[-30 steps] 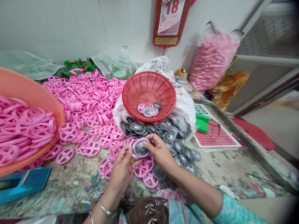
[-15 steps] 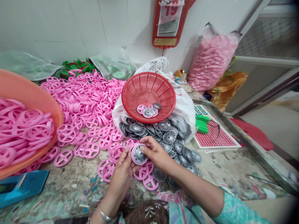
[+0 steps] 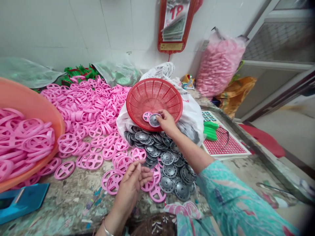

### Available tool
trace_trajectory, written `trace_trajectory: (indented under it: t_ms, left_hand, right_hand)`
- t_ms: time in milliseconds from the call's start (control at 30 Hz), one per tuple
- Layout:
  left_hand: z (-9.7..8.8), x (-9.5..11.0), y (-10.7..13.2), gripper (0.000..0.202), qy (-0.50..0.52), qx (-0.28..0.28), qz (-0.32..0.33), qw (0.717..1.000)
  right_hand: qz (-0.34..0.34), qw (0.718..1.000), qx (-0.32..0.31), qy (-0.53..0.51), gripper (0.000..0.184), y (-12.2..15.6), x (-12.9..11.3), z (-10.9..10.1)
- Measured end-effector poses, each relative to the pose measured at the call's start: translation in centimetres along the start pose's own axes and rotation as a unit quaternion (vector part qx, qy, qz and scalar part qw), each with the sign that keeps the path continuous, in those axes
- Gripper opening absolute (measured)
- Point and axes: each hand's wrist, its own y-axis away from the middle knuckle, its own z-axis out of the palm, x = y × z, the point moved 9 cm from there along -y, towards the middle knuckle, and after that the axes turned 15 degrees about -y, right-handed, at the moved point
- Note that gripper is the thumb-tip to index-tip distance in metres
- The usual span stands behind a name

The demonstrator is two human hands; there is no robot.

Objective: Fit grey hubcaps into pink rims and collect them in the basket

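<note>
My right hand (image 3: pixel 167 123) is over the front of the red mesh basket (image 3: pixel 135 93). Its thumb and fingers pinch the edge of a wheel (image 3: pixel 153 120), a grey hubcap-like disc set in a pink ring. Beside that wheel lies a pink ring piece (image 3: pixel 147 116) inside the basket; my fingers hide other pieces there. My left hand (image 3: pixel 135 178) is held low over the table, palm turned up, fingers apart and nothing in it. Loose pink spoked rings (image 3: pixel 114 183) lie just left of it, and grey discs (image 3: pixel 167 184) are spread to its right.
A large orange basin (image 3: pixel 36 105) of pink rings stands at the left, near a blue tape dispenser (image 3: pixel 24 200). Pink rings (image 3: pixel 86 111) are heaped behind. A white sack (image 3: pixel 197 113) spills grey discs under the basket. Printed sheets (image 3: pixel 225 147) and a green piece (image 3: pixel 210 131) lie at right.
My right hand has moved forward and up from beside my left hand to the basket, carrying the wheel. My left hand has let go of the wheel and opened.
</note>
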Motion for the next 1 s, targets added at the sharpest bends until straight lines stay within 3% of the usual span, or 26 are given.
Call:
trace_trajectory:
  t_ms: [200, 400, 500, 567, 667, 767, 867, 1000]
  left_hand:
    - [0.4, 0.1, 0.3, 0.034, -0.017, 0.001, -0.009, 1.000]
    - [0.4, -0.8, 0.3, 0.030, -0.044, -0.011, -0.017, 0.999]
    - [0.9, -1.1, 0.5, 0.030, -0.070, -0.017, -0.023, 0.997]
    - [1.1, -1.1, 0.7, 0.031, -0.093, -0.016, -0.025, 0.995]
    - [1.5, -1.1, 0.9, 0.032, -0.114, -0.012, -0.027, 0.993]
    - [2.0, -1.2, 1.0, 0.033, -0.123, -0.017, -0.027, 0.992]
    - [2.7, -1.6, 0.9, 0.033, -0.138, -0.026, -0.026, 0.990]
    - [3.2, -2.2, 1.0, 0.032, -0.154, -0.035, -0.022, 0.987]
  right_hand:
    - [-0.041, 0.993, -0.035, 0.106, 0.027, -0.4, -0.9, 1.3]
    - [-0.192, 0.954, -0.049, 0.225, 0.033, 4.4, -4.1, -1.8]
    - [-0.210, 0.944, -0.025, 0.252, 0.030, 6.9, -3.4, -6.3]
    - [-0.184, 0.945, 0.040, 0.268, 0.029, 7.8, -2.1, -11.1]
    - [-0.031, 0.933, 0.176, 0.313, 0.035, 8.4, 1.8, -20.4]
    - [0.048, 0.915, 0.215, 0.338, 0.039, 8.5, 4.6, -26.7]
    - [0.084, 0.907, 0.197, 0.362, 0.040, 7.5, 6.3, -29.4]
    - [0.095, 0.906, 0.145, 0.387, 0.044, 5.7, 7.3, -29.5]
